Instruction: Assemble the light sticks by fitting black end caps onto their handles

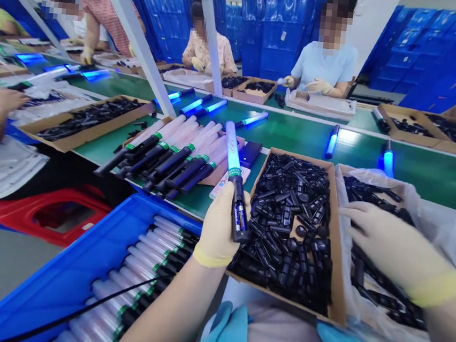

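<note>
"Where's the lit stick (pixel 236 178)?"
"Gripped in the left hand (pixel 218 226) by its handle (pixel 238 208), long axis pointing away."
"The right hand (pixel 390 246)?"
"Right of that grip, over the lined tray (pixel 414 202); whether it's pinching anything, I can't tell."

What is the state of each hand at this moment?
Left hand: closed around a lit light stick.
Right hand: open, reaching over black parts; no held item visible.

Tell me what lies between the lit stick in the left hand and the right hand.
The head view shows a cardboard box of black parts between the lit stick and the right hand.
</note>
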Demonstrator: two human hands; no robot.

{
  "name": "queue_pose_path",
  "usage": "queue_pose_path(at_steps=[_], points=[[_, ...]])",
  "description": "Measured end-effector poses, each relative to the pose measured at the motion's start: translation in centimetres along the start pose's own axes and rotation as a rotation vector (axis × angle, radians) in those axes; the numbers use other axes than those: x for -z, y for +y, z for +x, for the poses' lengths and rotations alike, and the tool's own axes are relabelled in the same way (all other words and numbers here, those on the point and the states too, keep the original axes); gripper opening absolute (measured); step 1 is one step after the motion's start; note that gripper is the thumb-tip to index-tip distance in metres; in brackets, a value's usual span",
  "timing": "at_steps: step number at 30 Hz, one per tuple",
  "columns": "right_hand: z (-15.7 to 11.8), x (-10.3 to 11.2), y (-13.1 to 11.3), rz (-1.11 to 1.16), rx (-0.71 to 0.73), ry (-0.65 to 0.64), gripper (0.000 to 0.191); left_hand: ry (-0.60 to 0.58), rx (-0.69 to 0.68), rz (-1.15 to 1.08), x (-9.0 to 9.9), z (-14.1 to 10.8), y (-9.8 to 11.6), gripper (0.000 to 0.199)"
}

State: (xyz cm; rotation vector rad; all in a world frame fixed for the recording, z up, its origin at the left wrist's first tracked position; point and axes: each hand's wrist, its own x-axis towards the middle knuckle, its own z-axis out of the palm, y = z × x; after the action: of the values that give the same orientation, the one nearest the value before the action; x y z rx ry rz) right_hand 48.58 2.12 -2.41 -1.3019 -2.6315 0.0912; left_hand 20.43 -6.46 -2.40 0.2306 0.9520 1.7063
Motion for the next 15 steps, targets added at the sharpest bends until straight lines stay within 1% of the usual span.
queue_pose_path(at_steps=[2,4,5,7,8,10,13,15], points=[[2.4,-1.4,-3.7,0.094,0.083,-0.179,0.027,0.004,0.003,-0.002,-0.4,-0.1,-0.1,0.035],[5.2,-3.2,-7.6,0.137,0.111,-0.228,0.022,0.011,-0.014,0.004,-0.6,-0.4,-0.1,0.036],[6.3,-4.1,-9.1,0.158,0.113,-0.240,0.020,0.011,-0.020,0.012,-0.6,-0.7,0.0,0.036],[8.1,-5.5,-11.0,0.205,0.104,-0.245,0.017,0.014,-0.018,0.029,-0.3,-1.2,0.1,0.037],[8.5,-5.9,-11.4,0.240,0.095,-0.249,0.015,0.021,-0.013,0.036,-0.1,-1.4,0.2,0.038],[8.9,-5.9,-11.1,0.337,0.064,-0.255,0.013,0.034,0.000,0.048,0.4,-1.8,0.2,0.038],[8.2,-4.2,-9.1,0.545,-0.004,-0.288,0.007,0.039,-0.016,0.068,0.9,-2.0,-0.2,0.037],[7.2,-2.7,-7.7,0.695,-0.031,-0.332,0.017,0.018,-0.012,0.091,0.9,-1.9,-0.9,0.037]])
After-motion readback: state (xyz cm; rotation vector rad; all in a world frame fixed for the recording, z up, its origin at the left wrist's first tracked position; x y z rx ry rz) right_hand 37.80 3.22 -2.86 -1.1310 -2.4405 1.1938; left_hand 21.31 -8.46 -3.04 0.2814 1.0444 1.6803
